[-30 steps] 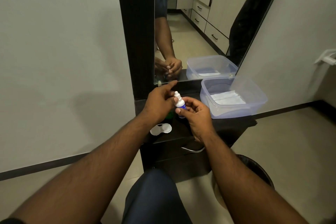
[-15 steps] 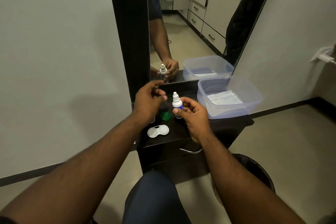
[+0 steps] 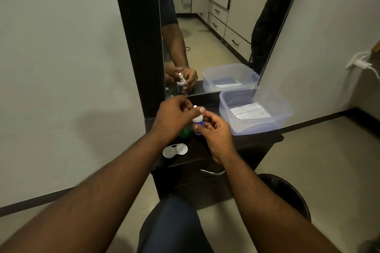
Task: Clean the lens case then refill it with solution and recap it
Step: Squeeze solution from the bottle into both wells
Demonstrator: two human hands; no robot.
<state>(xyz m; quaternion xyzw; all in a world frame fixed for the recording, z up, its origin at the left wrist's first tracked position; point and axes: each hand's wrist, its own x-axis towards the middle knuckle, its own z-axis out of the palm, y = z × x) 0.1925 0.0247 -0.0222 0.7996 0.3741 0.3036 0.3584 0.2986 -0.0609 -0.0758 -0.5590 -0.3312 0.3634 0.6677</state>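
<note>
My right hand [image 3: 213, 131] grips a small white solution bottle [image 3: 198, 121] with a blue label, held upright over the black dresser top [image 3: 257, 139]. My left hand [image 3: 172, 115] is at the bottle's top, thumb and fingers pinching its white tip [image 3: 195, 107]. Whether the tip is a cap or a bare nozzle I cannot tell. Below my hands the white lens case [image 3: 175, 150] lies uncapped on the dresser. One green cap [image 3: 183, 133] sits just behind it, partly hidden by my left wrist.
A clear plastic box [image 3: 225, 115] with white tissues [image 3: 248, 113] stands at the dresser's right. A mirror [image 3: 205, 26] rises behind it. A dark bin [image 3: 287, 193] sits on the floor at right. My knee [image 3: 170, 226] is below the drawer handle [image 3: 211, 172].
My left hand, which had drawn back to the left half a second ago, has returned to the bottle's top. My right hand has kept the bottle nearly in place.
</note>
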